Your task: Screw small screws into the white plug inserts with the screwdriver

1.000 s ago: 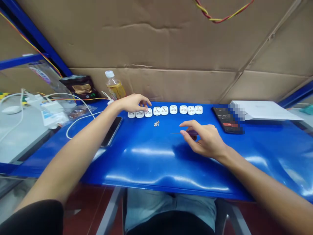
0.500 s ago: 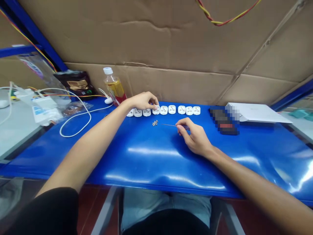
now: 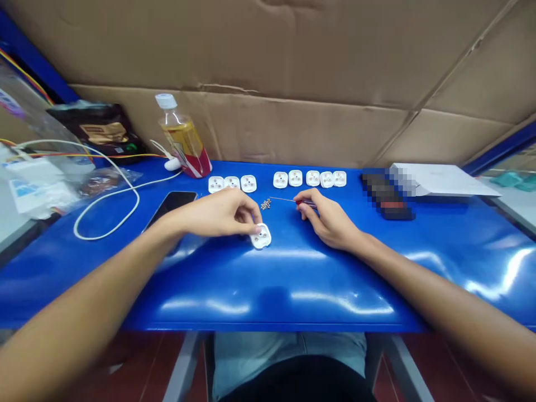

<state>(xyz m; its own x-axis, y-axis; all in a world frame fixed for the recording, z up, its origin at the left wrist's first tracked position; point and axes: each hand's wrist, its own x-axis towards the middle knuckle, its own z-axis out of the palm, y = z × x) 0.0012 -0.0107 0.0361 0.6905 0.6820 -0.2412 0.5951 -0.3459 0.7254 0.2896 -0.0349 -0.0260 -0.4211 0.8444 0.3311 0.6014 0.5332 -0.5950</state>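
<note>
My left hand is closed on a white socket piece that rests on the blue table in front of me. My right hand pinches a thin screwdriver with a red handle; its metal tip points left at a small pile of screws. A row of several white socket pieces lies along the back of the table, with a gap where one is gone.
A drink bottle stands at the back left beside a white cable and a dark phone. Another phone and a white flat box lie at the right. Cardboard walls the back.
My left hand took one socket piece out of the row and brought it down to the table in front of me. My right hand picked up the screwdriver and moved its tip toward the screws.
</note>
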